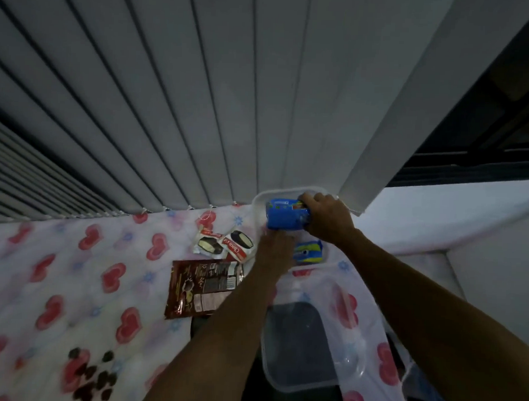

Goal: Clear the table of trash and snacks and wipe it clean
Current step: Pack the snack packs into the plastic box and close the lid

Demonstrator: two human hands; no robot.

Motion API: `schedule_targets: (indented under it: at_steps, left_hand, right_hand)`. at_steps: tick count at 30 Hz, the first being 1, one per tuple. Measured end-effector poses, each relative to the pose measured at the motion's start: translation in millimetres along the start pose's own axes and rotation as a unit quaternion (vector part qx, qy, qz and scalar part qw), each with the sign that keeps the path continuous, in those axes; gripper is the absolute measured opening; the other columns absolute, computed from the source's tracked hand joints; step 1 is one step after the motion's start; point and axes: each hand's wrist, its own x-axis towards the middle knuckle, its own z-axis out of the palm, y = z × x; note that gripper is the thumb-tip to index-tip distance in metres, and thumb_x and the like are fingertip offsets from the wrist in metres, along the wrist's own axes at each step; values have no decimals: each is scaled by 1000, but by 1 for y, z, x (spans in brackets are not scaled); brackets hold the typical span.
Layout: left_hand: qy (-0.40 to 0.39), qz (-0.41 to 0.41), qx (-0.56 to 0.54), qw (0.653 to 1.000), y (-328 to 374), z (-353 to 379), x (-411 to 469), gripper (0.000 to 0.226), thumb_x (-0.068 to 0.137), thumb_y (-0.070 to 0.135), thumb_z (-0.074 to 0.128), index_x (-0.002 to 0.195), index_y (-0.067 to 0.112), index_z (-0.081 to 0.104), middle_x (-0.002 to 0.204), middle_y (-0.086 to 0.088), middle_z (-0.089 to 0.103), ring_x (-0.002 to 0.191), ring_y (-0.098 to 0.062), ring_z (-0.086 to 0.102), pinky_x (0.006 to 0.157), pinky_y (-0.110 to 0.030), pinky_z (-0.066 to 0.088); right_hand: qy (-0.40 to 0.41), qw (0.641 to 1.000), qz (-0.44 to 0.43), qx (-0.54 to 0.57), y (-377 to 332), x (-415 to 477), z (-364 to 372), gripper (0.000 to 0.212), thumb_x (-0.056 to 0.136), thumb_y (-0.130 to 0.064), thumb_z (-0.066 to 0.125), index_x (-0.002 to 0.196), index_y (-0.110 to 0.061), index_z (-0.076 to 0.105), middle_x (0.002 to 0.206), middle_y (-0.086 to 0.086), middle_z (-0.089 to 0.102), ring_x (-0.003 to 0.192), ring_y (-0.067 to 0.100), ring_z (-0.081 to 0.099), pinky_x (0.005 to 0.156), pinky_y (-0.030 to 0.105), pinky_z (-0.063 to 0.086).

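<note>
My right hand (327, 219) grips the right end of a big blue snack pack (285, 214), which sits inside a clear plastic container (258, 200) at the table's far edge. My left hand (275, 250) rests at the container's near left side, under the blue pack; its fingers are partly hidden, so I cannot tell what they hold. A smaller blue and yellow packet (308, 252) lies in the container. Two white chocolate-pie wrappers (222, 243) and a flat brown pouch (202, 283) lie on the heart-print tablecloth (74, 283). Dark crumbs (90, 377) sit near the front left.
A clear lid or second tub (300, 345) lies close to me, hanging over the table's near edge. Vertical blinds (200, 108) hang right behind the table. A white ledge (436, 224) and a dark window frame are to the right.
</note>
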Motion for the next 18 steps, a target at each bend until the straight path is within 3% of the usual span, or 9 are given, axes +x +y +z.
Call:
schedule_targets:
  at_steps: [3,7,11,14,18]
  left_hand:
    - [-45,0,-32,998,-1,-6,-1,40,100,35,61,132,11,61,128,-11,64,114,-30,65,97,-40,54]
    - [-48,2,-53,997,-12,-13,-5,43,97,34,63,135,14,64,132,-9,65,119,-30,63,102,-41,51]
    - [-33,5,-59,998,-16,-17,-9,37,95,27,66,130,15,68,129,-8,67,115,-29,65,100,-38,51]
    - [-18,8,-42,999,-15,-21,-13,27,96,24,65,120,12,73,121,-9,69,108,-29,67,95,-38,54]
    - [-19,20,-2,1000,-12,-21,-20,26,97,25,62,116,10,74,116,-8,69,101,-27,68,90,-37,55]
  right_hand:
    - [-66,997,-2,31,-4,12,14,57,79,-30,75,129,-22,47,120,11,57,107,31,59,84,42,54]
    - [-150,983,15,101,0,13,31,56,79,-20,75,128,-19,47,120,13,58,103,31,60,83,42,55]
    - [-173,978,10,117,8,10,38,59,80,-15,73,132,-19,46,122,14,58,104,31,57,79,35,50]
    - [-190,979,-3,77,9,6,36,64,83,-26,72,141,-23,43,131,15,53,115,33,52,93,43,50]
    - [-208,977,-40,3,7,-1,31,74,90,-57,60,153,-28,32,147,15,42,131,38,41,106,50,42]
